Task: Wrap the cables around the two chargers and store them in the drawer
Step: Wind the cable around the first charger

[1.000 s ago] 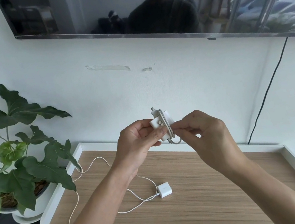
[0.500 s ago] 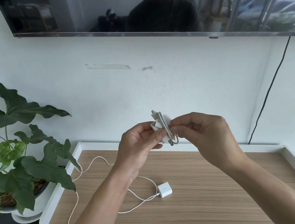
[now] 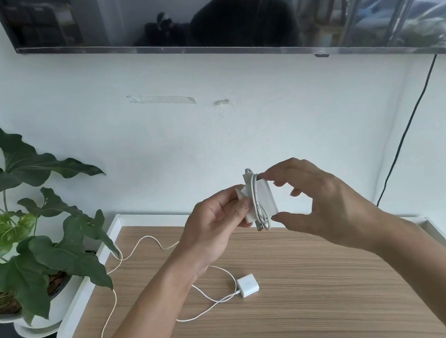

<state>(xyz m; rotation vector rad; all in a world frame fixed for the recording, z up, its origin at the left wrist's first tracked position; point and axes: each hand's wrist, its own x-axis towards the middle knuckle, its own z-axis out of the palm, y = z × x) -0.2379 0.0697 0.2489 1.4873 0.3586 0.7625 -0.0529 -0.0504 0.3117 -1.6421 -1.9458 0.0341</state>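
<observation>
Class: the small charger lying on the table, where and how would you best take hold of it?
Probably pinch the charger body across its two flat sides from above. It lies flat; its cable leaves the left end, prongs seem to point right, so both ends are awkward.

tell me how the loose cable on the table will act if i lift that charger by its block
The loose cable looks thin and floppy: it lies in slack curves, so it would probably dangle and drag. One stretch runs over the table's left edge by the plant, so it might snag there. The charger looks small, likely light.
</observation>
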